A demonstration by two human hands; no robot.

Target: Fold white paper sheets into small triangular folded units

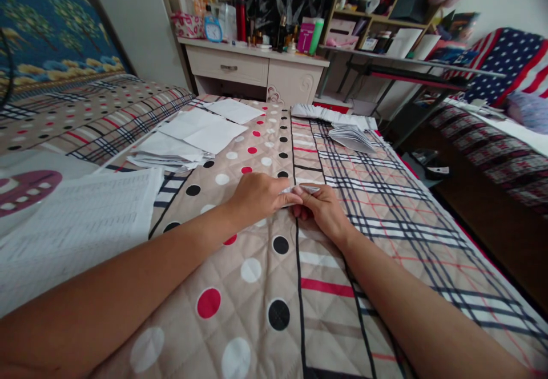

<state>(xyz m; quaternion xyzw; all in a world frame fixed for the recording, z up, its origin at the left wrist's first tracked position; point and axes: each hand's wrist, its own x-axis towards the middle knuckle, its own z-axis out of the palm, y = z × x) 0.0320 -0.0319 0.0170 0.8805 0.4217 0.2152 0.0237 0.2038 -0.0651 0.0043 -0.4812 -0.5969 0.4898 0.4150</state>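
Observation:
My left hand (263, 193) and my right hand (322, 205) meet over the middle of the patterned bedspread. Between them they pinch a small piece of folded paper (310, 189), mostly covered by the fingers. Thumb and fingers of both hands are closed on it, the thumbs almost touching. Beyond my right hand lie a fanned stack of folded papers (351, 138) and a long row of folded papers (319, 113). Past my left hand, loose white sheets (201, 130) are spread in an overlapping pile.
Printed sheets (94, 213) lie at the left, beside a white item with a purple print (29, 190). A cream dresser (231, 68) with bottles and a blue clock (213, 28) stands beyond the bed. At the right are a folding table (428, 68) and another bed (492, 150).

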